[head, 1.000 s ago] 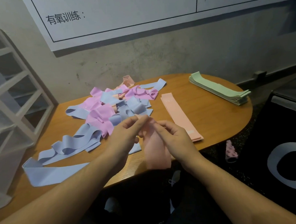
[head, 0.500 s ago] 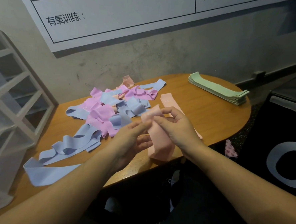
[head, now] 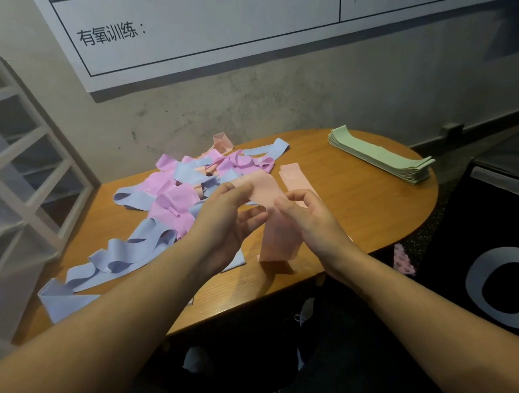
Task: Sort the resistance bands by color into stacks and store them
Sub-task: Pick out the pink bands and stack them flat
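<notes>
Held item: one pale peach flat elastic resistance band (head: 273, 219). Your left hand (head: 223, 219) pinches its upper end between thumb and fingers; your right hand (head: 311, 217) grips its right edge with fingers curled round it. The band hangs above the near edge of the rounded wooden surface (head: 359, 214), its lower end just over the wood.

Sorted: a flat peach stack (head: 293, 176) lies just behind your right hand; a neat stack of pale green bands (head: 380, 155) sits at the far right of the surface, well apart.

Unsorted: a tangled heap of pink, lilac-blue and a few peach bands (head: 185, 194) covers the left half, with blue loops (head: 125, 256) trailing toward the near left edge.

Surroundings: white shelf frame (head: 16, 168) at left; white wall chart (head: 211, 26) above.
</notes>
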